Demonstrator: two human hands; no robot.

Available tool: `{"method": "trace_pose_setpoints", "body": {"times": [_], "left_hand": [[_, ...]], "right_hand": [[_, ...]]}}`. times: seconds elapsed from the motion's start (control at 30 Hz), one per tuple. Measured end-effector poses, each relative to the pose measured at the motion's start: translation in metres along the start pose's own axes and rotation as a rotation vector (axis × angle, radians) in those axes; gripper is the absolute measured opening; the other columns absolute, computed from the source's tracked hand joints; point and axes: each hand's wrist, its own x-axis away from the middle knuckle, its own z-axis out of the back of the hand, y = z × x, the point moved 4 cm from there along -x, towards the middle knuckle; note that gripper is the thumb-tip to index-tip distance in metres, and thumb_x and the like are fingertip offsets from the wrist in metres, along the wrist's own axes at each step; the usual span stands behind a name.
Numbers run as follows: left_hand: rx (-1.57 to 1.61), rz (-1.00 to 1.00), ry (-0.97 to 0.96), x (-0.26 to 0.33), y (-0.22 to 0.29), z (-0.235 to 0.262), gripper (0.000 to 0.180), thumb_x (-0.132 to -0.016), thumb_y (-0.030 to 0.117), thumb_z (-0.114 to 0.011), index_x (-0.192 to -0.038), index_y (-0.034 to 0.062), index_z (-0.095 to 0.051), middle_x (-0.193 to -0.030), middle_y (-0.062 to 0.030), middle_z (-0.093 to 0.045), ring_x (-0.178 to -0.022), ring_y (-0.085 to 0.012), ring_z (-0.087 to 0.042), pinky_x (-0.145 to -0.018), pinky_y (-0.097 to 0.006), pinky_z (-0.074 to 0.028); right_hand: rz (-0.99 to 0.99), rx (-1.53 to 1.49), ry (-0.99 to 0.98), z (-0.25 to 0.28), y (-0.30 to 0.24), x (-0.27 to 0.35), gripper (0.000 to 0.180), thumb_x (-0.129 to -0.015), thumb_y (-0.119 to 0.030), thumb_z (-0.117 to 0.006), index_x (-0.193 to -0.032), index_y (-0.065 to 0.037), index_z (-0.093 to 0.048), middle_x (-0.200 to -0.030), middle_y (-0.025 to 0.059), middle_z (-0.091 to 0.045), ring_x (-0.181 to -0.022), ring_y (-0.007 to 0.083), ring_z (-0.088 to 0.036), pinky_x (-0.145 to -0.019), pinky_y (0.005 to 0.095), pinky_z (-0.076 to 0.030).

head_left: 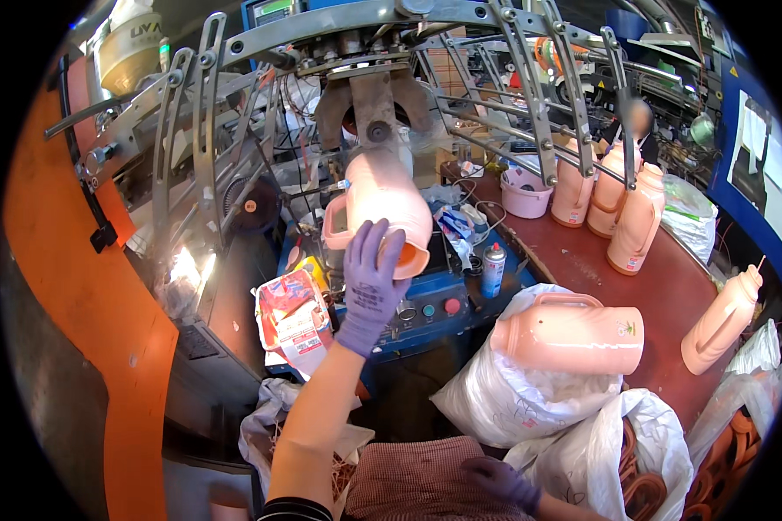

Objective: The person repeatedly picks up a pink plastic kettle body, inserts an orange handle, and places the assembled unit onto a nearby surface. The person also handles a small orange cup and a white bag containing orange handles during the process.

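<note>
My left hand (372, 282), in a purple glove, grips the spout end of a pink vacuum jug (387, 195). Its fingers curl over the rim by the orange-lined mouth. The jug lies tilted under the machine's metal head (378, 122), mouth toward me and handle to the left. Low in front of my checkered apron (413, 478), my right hand (501, 483), also gloved, rests with fingers stretched out and nothing visible in it. A second pink jug (573, 337) lies on its side on a stuffed white sack, right of both hands.
Several pink jugs (639, 221) stand on the red-brown table (582, 269), beside a pink bucket (526, 193). Below the machine are a control panel with buttons (430, 314), a spray can (493, 269) and an open carton (294, 317). Sacks hold brown parts (643, 491). Someone is behind the table.
</note>
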Motion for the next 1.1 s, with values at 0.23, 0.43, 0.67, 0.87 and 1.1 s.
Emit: {"method": "trace_pose_setpoints", "body": {"times": [0.23,0.43,0.67,0.87,1.1], "left_hand": [[0.037,-0.051,-0.069,-0.018,-0.044,-0.039,0.062,-0.066,0.008,-0.078,-0.125,0.0116,-0.058,-0.137,-0.0165,-0.050,-0.128,-0.0429,-0.047,-0.108,-0.052,-0.040],[0.042,-0.063,-0.096,-0.020,-0.044,-0.046,0.063,-0.064,0.005,-0.080,-0.123,0.0094,-0.056,-0.135,-0.0176,-0.052,-0.128,-0.0448,-0.047,-0.107,-0.052,-0.041],[0.031,-0.096,-0.057,-0.024,-0.038,-0.042,0.056,-0.069,0.010,-0.079,-0.120,0.0079,-0.058,-0.134,-0.0190,-0.054,-0.126,-0.0461,-0.049,-0.105,-0.054,-0.041],[-0.006,-0.135,-0.097,-0.028,-0.032,-0.048,0.057,-0.070,0.008,-0.078,-0.123,0.0058,-0.055,-0.133,-0.0198,-0.055,-0.126,-0.0459,-0.049,-0.106,-0.054,-0.041],[-0.111,-0.199,-0.131,-0.031,-0.033,-0.034,0.059,-0.072,0.015,-0.080,-0.125,0.0082,-0.053,-0.134,-0.0186,-0.055,-0.126,-0.0432,-0.051,-0.102,-0.053,-0.042]], "right_hand": [[-0.054,-0.003,-0.155,-0.011,0.016,-0.009,0.035,-0.097,-0.025,-0.062,-0.124,-0.004,-0.065,-0.119,0.0139,-0.068,-0.112,0.0217,-0.064,-0.101,0.0342,-0.049],[-0.143,0.009,-0.207,-0.013,0.042,-0.010,0.037,-0.098,-0.030,-0.059,-0.124,-0.005,-0.065,-0.119,0.0153,-0.068,-0.113,0.0237,-0.064,-0.102,0.0356,-0.048],[-0.242,0.110,-0.236,-0.014,0.063,-0.009,0.043,-0.097,-0.039,-0.058,-0.127,-0.009,-0.065,-0.124,0.0154,-0.067,-0.117,0.0284,-0.062,-0.104,0.0389,-0.046],[-0.177,0.147,-0.237,-0.017,0.084,-0.008,0.039,-0.095,-0.038,-0.059,-0.119,-0.007,-0.067,-0.113,0.0151,-0.070,-0.109,0.0288,-0.066,-0.098,0.0383,-0.049],[-0.065,0.082,-0.087,-0.026,0.106,-0.016,0.036,-0.086,-0.036,-0.061,-0.107,-0.007,-0.069,-0.104,0.0182,-0.069,-0.095,0.0343,-0.067,-0.084,0.0454,-0.053]]}}
